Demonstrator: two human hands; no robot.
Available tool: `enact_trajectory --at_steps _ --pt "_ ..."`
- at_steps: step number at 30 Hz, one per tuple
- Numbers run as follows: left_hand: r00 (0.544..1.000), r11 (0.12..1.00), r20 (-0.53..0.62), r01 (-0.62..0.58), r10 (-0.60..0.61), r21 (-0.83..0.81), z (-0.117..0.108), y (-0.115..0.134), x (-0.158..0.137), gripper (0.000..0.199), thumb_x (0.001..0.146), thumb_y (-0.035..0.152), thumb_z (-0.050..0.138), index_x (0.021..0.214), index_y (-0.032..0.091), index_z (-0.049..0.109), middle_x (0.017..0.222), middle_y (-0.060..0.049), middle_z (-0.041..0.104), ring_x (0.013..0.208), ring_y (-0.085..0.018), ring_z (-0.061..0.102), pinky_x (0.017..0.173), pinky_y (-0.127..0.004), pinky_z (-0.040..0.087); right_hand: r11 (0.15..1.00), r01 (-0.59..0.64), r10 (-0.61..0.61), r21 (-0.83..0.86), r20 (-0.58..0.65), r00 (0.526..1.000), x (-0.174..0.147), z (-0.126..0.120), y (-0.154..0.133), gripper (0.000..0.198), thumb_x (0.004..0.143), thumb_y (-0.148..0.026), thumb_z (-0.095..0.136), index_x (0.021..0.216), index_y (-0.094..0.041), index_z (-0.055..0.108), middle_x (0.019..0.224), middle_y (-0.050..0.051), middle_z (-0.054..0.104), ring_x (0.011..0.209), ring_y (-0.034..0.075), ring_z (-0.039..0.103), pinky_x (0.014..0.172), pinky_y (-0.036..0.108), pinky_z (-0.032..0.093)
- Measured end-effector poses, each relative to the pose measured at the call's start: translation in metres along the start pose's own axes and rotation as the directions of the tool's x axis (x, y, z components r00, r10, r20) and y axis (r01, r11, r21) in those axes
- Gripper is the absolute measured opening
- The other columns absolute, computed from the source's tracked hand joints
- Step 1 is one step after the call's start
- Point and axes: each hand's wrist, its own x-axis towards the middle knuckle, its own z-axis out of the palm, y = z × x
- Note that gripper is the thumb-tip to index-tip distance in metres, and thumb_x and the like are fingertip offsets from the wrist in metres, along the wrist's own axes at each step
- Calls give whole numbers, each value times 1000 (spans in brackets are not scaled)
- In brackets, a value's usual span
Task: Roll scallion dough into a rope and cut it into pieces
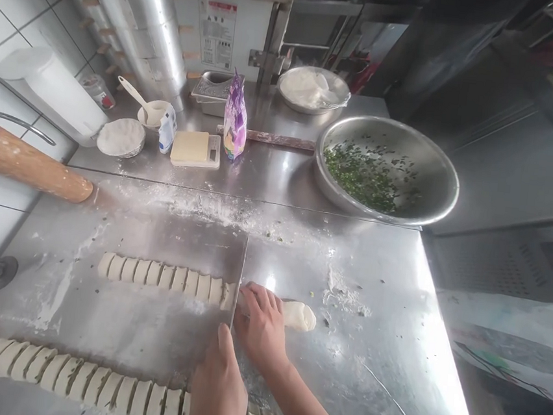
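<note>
My left hand (pixel 221 385) grips a knife (pixel 241 272), whose blade shows nearly edge-on as a thin upright line; its handle is hidden in the fist. The blade stands at the right end of a row of cut dough pieces (pixel 167 276), against the dough. Just right of the blade, my right hand (pixel 261 323) holds the uncut dough roll (pixel 301 316) with bent fingers, and the roll's rounded end sticks out beyond them. Nearer to me, a longer row of cut dough pieces (pixel 79 379) with green filling runs along the front, partly behind my left hand.
A large steel bowl (pixel 433 203) with chopped greens stands back right. Behind are a flour bowl (pixel 121 138), a scale (pixel 214 152) bearing a yellow block, a purple bag (pixel 236 119) and a covered basin (pixel 312 90). A wooden rolling pin (pixel 31 164) lies left. Flour dusts the steel table (pixel 147 332).
</note>
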Motion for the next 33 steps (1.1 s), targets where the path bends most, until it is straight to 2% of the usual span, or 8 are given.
enact_trajectory --at_steps 4,7,10,14,19,25,28,33 --pt "996 998 80 29 -25 -49 -14 4 17 54 91 -1 40 144 7 45 115 -18 72 100 -24 73 79 -30 54 999 34 -34 17 15 999 -5 -7 9 44 92 -15 54 136 -19 50 127 12 58 119 33 51 104 53 42" --pt "988 993 151 50 -34 -105 -28 6 12 53 95 3 35 147 10 40 109 -14 74 94 -23 74 72 -29 52 1000 25 -25 -11 6 1000 -6 -18 18 44 95 -20 55 138 -19 48 129 11 59 123 32 50 109 54 39" --pt "995 996 92 39 -32 -75 -28 10 -5 53 95 2 32 146 12 39 116 -15 73 97 -23 73 71 -30 51 1000 -4 4 -19 -8 1000 -6 -24 23 33 96 -22 56 128 -22 54 123 9 61 117 31 53 104 53 40" --pt "1000 1000 19 -11 11 -9 -9 15 -24 60 88 0 40 147 11 40 120 -18 71 95 -25 73 74 -32 53 999 -33 33 0 -27 999 -7 -23 22 29 95 -20 56 124 -23 57 118 7 62 111 30 54 100 51 41" --pt "999 1000 35 -19 19 -9 13 19 -14 64 84 2 51 147 7 43 124 -23 67 96 -28 73 77 -33 55 1000 -29 29 -2 -35 999 -12 -15 22 32 94 -17 54 125 -21 56 119 9 60 110 31 53 100 53 41" --pt "994 996 104 -7 16 -94 -11 29 16 54 93 2 37 146 6 40 118 -19 71 95 -23 73 76 -29 53 999 33 -32 9 -37 999 -18 -24 32 47 90 -17 57 136 -21 49 126 11 60 120 32 53 111 57 39" --pt "993 995 119 -13 25 -101 -20 28 7 52 95 4 33 147 6 39 108 -18 73 94 -25 73 76 -33 54 1000 17 -18 -20 -55 998 -18 -35 39 43 91 -20 59 133 -22 51 125 9 62 119 30 55 118 59 30" --pt "997 996 -15 -81 80 -46 -12 34 -20 61 88 4 44 148 10 40 117 -19 71 99 -26 72 77 -33 55 1000 -21 23 15 -74 997 -18 -38 42 31 92 -20 58 122 -24 57 116 5 63 113 28 55 115 56 33"
